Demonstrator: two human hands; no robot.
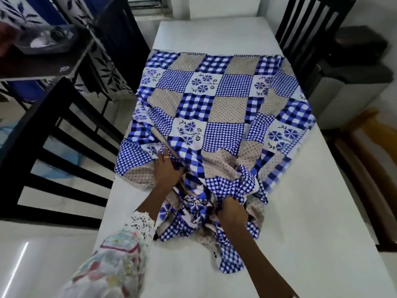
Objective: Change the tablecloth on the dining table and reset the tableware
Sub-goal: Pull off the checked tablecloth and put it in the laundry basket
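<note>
A blue, white and beige patchwork tablecloth [217,104] lies over the middle of the white dining table [214,33]. Its far part is spread flat; its near part is bunched in a crumpled heap. My left hand [166,166] lies on the cloth at the heap's left side, its fingers reaching into a fold. My right hand [233,211] grips a bunch of the crumpled cloth at the heap's near right. No tableware is on the table.
Dark slatted chairs stand at the near left [53,151], the far left [120,39] and the far right [309,33]. A side table [43,63] at the far left carries a clear container [46,39]. A wooden chair [369,168] stands at the right.
</note>
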